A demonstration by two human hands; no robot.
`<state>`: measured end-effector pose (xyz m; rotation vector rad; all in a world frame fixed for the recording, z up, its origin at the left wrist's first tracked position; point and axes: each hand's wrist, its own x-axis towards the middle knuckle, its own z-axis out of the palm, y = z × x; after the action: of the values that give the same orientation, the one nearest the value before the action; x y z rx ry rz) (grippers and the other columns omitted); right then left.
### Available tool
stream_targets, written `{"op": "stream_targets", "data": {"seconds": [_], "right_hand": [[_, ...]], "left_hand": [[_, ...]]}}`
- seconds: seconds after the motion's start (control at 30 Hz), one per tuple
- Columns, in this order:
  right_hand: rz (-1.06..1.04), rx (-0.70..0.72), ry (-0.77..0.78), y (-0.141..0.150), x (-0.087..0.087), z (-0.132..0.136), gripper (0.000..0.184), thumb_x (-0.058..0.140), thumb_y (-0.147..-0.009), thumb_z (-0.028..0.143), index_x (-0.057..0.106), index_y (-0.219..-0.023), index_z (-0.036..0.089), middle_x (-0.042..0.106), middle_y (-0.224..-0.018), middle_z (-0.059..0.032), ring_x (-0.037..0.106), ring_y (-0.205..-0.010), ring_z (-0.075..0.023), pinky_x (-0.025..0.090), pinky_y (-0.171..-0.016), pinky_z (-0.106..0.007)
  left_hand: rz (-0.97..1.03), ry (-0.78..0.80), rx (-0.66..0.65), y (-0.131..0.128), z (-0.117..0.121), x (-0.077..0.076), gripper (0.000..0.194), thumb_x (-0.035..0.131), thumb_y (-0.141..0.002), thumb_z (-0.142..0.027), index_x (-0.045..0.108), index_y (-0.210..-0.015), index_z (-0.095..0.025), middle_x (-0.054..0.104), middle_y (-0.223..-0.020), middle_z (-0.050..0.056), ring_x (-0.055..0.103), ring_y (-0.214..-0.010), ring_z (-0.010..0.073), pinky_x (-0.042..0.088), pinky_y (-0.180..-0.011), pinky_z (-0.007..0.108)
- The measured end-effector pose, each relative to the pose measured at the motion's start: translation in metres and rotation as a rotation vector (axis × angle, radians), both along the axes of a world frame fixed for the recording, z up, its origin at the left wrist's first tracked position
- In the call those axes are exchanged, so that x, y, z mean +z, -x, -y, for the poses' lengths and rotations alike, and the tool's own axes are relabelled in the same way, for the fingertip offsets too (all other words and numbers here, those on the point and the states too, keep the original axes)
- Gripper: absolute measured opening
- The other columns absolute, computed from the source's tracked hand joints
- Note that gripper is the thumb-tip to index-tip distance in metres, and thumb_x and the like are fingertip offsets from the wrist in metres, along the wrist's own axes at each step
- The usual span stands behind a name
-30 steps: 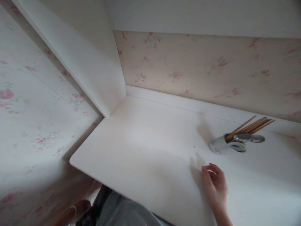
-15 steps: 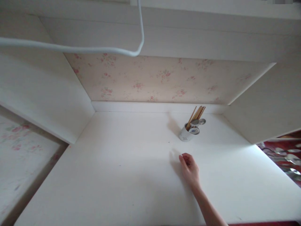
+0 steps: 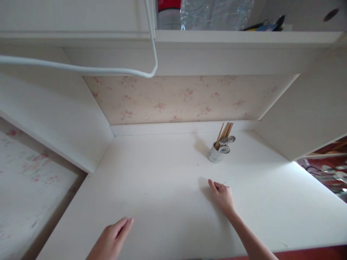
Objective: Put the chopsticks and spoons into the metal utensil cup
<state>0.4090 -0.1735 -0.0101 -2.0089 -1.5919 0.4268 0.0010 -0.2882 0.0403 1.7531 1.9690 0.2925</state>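
My right hand (image 3: pixel 222 196) is held over the white countertop (image 3: pixel 168 162), its fingers curled in and the thumb pointing forward. Nothing shows in its grip. At the lower left, my left hand (image 3: pixel 112 236) has its thumb and forefinger pressed together, with no object visible between them; the other fingers are hidden. Beyond the right hand stands a white utensil holder (image 3: pixel 214 155) with a pattern of holes. Several wooden chopsticks (image 3: pixel 225 133) and several metal spoons (image 3: pixel 223 141) lean out of it. Neither hand touches the holder.
A white cable (image 3: pixel 108 70) hangs across the upper left. Above is a cabinet shelf (image 3: pixel 244 37) with clear plastic packaging (image 3: pixel 214 14) on it. White side panels (image 3: pixel 306 108) flank the counter, and shiny utensils (image 3: pixel 330 175) lie beyond its right edge.
My left hand has come into view at the lower left. The right hand has shifted slightly, its fingers more curled. My view has tilted up, bringing the shelf into sight.
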Motion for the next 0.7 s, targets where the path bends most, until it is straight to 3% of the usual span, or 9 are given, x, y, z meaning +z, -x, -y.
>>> {"op": "stream_targets", "data": {"seconds": [0.07, 0.13, 0.33, 0.7], "right_hand": [[0.073, 0.022, 0.029, 0.001, -0.003, -0.001, 0.059, 0.033, -0.089, 0.057, 0.044, -0.043, 0.022, 0.046, -0.04, -0.0001, 0.049, -0.046, -0.0174, 0.033, -0.054, -0.028], [0.152, 0.057, 0.052, 0.001, -0.006, -0.002, 0.058, 0.033, -0.091, 0.053, 0.05, -0.045, 0.023, 0.052, -0.042, -0.0013, 0.053, -0.05, -0.0191, 0.036, -0.059, -0.029], [0.312, 0.102, 0.104, 0.004, -0.009, -0.002, 0.057, 0.03, -0.095, 0.049, 0.064, -0.055, 0.026, 0.066, -0.055, -0.0043, 0.062, -0.064, -0.0243, 0.039, -0.067, -0.032], [0.451, 0.129, 0.189, 0.016, 0.008, 0.002, 0.055, 0.03, -0.096, 0.044, 0.074, -0.069, 0.024, 0.074, -0.072, -0.0088, 0.066, -0.074, -0.0258, 0.041, -0.071, -0.033]], "left_hand": [[-0.008, -0.018, 0.037, -0.006, -0.022, 0.002, 0.047, 0.031, -0.092, -0.047, 0.059, -0.061, -0.025, 0.06, -0.052, -0.001, 0.055, -0.051, 0.0156, 0.039, -0.053, 0.024], [-0.091, -0.044, 0.07, -0.012, -0.033, -0.006, 0.048, 0.027, -0.094, -0.044, 0.057, -0.062, -0.024, 0.061, -0.051, 0.0, 0.057, -0.05, 0.0151, 0.036, -0.052, 0.023], [-0.393, -0.089, 0.003, -0.023, -0.027, -0.035, 0.045, 0.032, -0.095, -0.04, 0.064, -0.067, -0.025, 0.071, -0.062, 0.003, 0.067, -0.058, 0.0205, 0.031, -0.048, 0.024], [-0.467, -0.099, -0.044, -0.029, -0.021, -0.03, 0.043, 0.033, -0.096, -0.036, 0.068, -0.074, -0.027, 0.074, -0.068, 0.003, 0.07, -0.064, 0.0199, 0.033, -0.05, 0.024]]}}
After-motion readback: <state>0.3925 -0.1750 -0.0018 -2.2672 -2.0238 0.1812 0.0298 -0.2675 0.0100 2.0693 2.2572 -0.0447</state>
